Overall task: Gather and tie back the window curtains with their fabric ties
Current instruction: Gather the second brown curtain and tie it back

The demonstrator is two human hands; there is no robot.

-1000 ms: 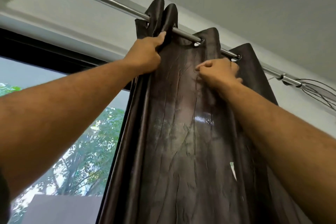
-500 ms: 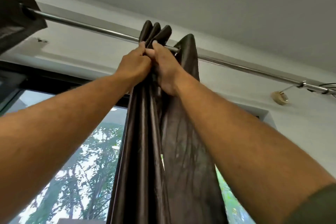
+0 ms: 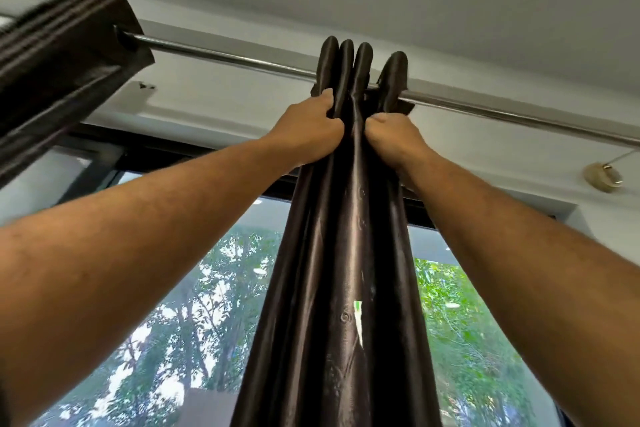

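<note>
A dark brown shiny curtain [image 3: 346,288] hangs from a metal rod [image 3: 225,57], bunched into tight folds at the middle of the window. My left hand [image 3: 308,130] grips the folds from the left just under the rod. On the right side of the same bunch my right hand [image 3: 394,139] squeezes the folds. A second dark curtain [image 3: 59,69] sits gathered at the rod's left end, blurred. No fabric tie is in view.
Behind the curtain is a dark-framed window [image 3: 173,305] with green trees outside. A round beige wall fitting [image 3: 602,177] with a thin wire sits at the right under the rod. The grey ceiling is close above.
The curtain has gone from spread wide to tightly bunched. My right hand pushed its folds leftward along the rod to meet my left hand, and the view shifted, showing the second curtain at left.
</note>
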